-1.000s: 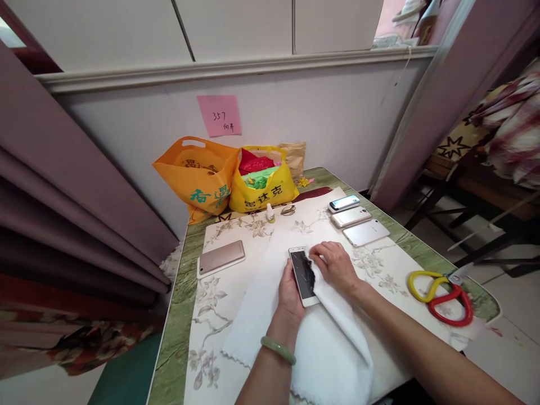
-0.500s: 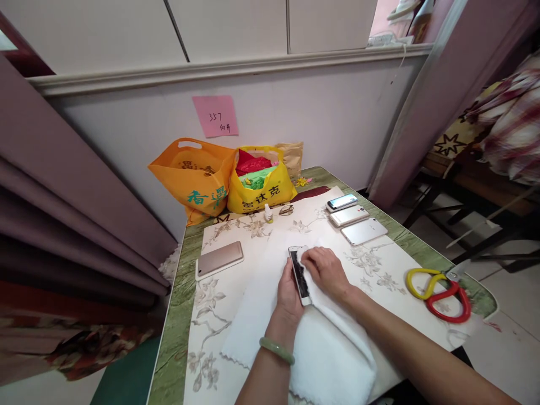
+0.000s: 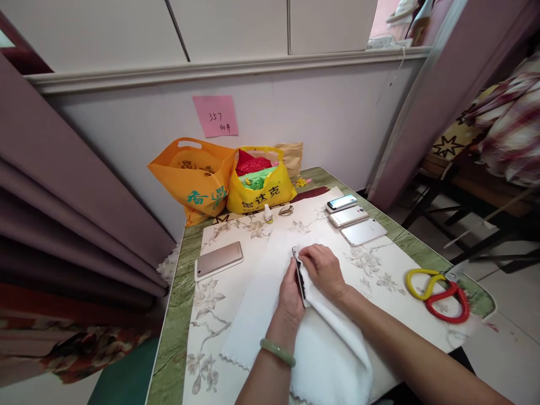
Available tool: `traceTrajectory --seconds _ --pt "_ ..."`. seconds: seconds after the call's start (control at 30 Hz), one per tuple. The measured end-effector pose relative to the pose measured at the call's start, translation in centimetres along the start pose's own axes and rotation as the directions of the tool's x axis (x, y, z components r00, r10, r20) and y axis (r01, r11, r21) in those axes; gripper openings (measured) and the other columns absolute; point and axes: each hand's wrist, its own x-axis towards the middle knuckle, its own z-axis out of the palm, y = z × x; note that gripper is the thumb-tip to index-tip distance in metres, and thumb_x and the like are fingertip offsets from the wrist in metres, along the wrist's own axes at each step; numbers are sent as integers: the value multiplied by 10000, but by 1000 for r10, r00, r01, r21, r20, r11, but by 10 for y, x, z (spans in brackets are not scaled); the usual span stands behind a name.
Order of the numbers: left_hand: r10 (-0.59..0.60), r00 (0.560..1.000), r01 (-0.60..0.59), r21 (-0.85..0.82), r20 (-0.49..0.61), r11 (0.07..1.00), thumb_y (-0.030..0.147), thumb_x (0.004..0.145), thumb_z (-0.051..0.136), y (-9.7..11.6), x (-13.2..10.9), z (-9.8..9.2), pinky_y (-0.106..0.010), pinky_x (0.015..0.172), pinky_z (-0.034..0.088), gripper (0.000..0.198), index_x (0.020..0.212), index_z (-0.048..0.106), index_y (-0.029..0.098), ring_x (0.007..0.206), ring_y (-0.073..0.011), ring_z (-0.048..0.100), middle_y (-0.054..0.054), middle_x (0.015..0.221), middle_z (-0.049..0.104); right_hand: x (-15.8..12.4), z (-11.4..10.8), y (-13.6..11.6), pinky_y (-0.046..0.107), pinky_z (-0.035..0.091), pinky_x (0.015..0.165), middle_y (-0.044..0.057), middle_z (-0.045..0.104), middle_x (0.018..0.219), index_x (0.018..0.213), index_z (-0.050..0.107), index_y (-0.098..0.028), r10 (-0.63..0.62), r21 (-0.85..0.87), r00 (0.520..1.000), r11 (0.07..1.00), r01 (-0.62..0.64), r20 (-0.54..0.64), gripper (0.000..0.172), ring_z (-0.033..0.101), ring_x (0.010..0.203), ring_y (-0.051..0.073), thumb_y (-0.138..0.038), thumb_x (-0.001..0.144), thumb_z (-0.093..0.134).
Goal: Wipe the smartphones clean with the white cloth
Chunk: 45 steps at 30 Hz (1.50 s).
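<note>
A white-framed smartphone (image 3: 300, 281) is tilted on its edge, its dark screen facing right. My left hand (image 3: 291, 292) is closed around it from the left, a green bangle on that wrist. Pinched in my right hand (image 3: 324, 269) is a fold of white cloth (image 3: 333, 354), pressed against the phone's screen side. The rest of the cloth spreads under both hands and toward the near table edge. Part of the screen is hidden by the cloth and fingers.
Two stacked phones (image 3: 220, 260) lie at left, several more phones (image 3: 363, 232) at right. Scissors (image 3: 439, 292) with yellow and red handles rest near the right edge. Behind stand a small bottle (image 3: 268, 214), glasses (image 3: 286, 210), an orange bag (image 3: 194, 180) and a yellow bag (image 3: 261, 191).
The phone has turned in my left hand from showing its screen to nearly edge-on. My right hand has shifted slightly, still holding the cloth against it.
</note>
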Motion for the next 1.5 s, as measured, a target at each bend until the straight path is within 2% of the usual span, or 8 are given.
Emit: traceTrajectory --seconds 0.17,0.37,0.6,0.7,0.83,1.07,1.3,1.5 --pt "6 998 -9 54 58 998 384 852 629 0 -5 -1 -316 988 467 385 1154 663 147 1079 -221 641 -84 1114 712 15 8 0 300 365 772 10 658 821 853 602 -220 72 -16 997 997 -73 -40 116 573 811 180 -269 929 528" --pt "26 999 -27 30 47 999 321 817 673 0 -5 4 -329 993 463 281 1035 709 147 1063 -231 646 -71 1042 732 9 2 15 298 340 710 -3 661 780 775 584 -221 343 -87 935 933 -350 -86 146 558 705 174 -284 895 529" --pt "15 1000 -15 14 10 1000 299 822 660 4 -7 6 -326 989 471 269 1034 704 139 1069 -227 646 -82 1053 730 17 2 -11 292 354 782 9 663 806 848 605 -222 111 12 994 994 -110 -21 137 578 801 174 -282 914 502" --pt "50 999 -50 -4 -5 999 283 815 665 3 -7 6 -324 994 471 251 1022 708 148 1083 -226 643 -74 1077 726 13 2 0 294 349 753 2 662 793 819 602 -222 205 -39 978 978 -206 -29 139 572 758 171 -281 901 506" --pt "24 1000 -24 2 0 1000 286 805 676 2 -6 7 -322 993 474 262 1017 709 137 1092 -238 640 -82 1054 731 10 -1 11 285 333 675 -12 656 753 753 590 -225 393 -73 919 916 -395 -43 157 544 652 155 -288 878 519" --pt "6 999 -7 -3 -33 1000 275 832 633 3 -5 5 -333 981 481 222 979 710 129 1072 -236 648 -88 981 742 22 1 -21 294 355 780 2 670 785 810 611 -228 189 28 982 982 -188 -23 130 587 782 170 -276 883 515" --pt "11 1000 -11 6 -10 1000 284 801 675 2 -4 4 -325 989 472 257 1011 708 139 1078 -238 645 -81 1031 734 11 -2 13 279 335 634 -6 667 744 754 615 -229 427 -55 903 901 -429 -43 180 548 628 157 -313 861 498" --pt "32 999 -32 -3 -9 999 247 809 655 4 -6 6 -318 994 465 211 984 709 143 1090 -230 636 -74 1027 734 20 -2 -16 282 365 721 6 671 778 778 616 -230 290 23 957 957 -289 -16 156 572 731 170 -300 868 509"
